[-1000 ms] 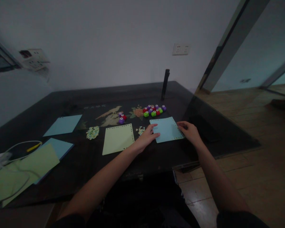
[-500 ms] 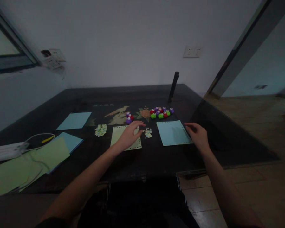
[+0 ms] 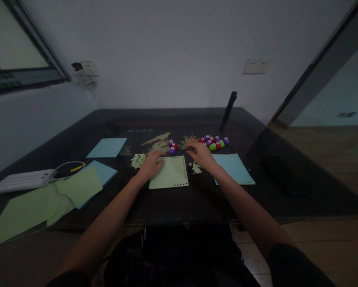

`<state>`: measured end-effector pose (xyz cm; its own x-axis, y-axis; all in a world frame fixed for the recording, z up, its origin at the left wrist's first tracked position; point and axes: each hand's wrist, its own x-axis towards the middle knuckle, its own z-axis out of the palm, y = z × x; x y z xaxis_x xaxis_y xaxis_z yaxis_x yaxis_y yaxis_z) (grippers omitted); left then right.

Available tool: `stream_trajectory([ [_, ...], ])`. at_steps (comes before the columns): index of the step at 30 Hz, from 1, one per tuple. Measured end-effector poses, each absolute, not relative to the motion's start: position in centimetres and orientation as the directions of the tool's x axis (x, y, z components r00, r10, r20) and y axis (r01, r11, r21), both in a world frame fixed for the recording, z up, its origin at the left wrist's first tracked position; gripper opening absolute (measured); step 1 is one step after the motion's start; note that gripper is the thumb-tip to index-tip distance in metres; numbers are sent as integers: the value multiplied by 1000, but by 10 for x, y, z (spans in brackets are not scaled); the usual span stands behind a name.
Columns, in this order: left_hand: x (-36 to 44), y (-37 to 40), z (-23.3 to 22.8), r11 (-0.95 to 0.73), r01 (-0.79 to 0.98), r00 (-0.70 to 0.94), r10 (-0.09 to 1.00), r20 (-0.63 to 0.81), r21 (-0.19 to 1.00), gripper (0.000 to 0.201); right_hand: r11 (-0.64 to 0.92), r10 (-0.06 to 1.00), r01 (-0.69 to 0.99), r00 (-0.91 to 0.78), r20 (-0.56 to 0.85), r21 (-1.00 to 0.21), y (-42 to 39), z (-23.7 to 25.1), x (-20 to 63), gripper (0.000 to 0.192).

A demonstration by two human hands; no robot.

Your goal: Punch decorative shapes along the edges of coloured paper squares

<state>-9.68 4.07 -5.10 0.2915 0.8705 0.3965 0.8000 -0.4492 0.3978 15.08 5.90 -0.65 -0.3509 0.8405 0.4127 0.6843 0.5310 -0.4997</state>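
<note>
My left hand (image 3: 151, 165) rests over the left edge of a pale green sheet (image 3: 170, 174) with small holes along its borders. Its fingers stretch forward, thumb apart, holding nothing visible. My right hand (image 3: 203, 155) hovers above the upper left corner of a light blue sheet (image 3: 236, 169), also punched along its edges. Its fingers reach left, apart from the thumb, with nothing visible between them. Just beyond my hands lie a few small purple and red rounded pieces with white ringed tops (image 3: 172, 151). A larger group of red, purple and green ones (image 3: 213, 146) is partly behind my right hand.
Tiny paper bits lie in a heap (image 3: 137, 160) on the left and a smaller pile (image 3: 196, 168) between the sheets. Further left are a blue sheet (image 3: 107, 147), stacked green and blue paper (image 3: 80, 185), and a white power strip (image 3: 25, 180) with a cable. A black upright (image 3: 228, 111) stands at the back.
My left hand has moved left across the green sheet to its left edge. My right hand has left the blue sheet's right side and crossed to its upper left. The view has turned slightly left.
</note>
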Motion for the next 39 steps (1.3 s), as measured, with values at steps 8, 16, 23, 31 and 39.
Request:
stream_trajectory([
  [8,-96,39,-53,-324,885,228,928,295,335,44,567,822,786,-521,229,-245,57,-43,122,45],
  [16,-91,35,-47,-284,910,213,945,247,301,42,573,815,797,-529,238,-191,53,-40,122,43],
  [23,-91,34,-44,-288,919,221,942,254,268,41,556,828,792,-499,257,-252,53,-39,120,43],
  [31,-91,36,-44,-368,876,264,907,328,312,28,540,835,744,-416,360,-394,57,-45,123,20],
  [39,-102,43,-38,-365,704,181,922,343,609,13,368,921,469,-301,246,-803,63,-45,129,14],
])
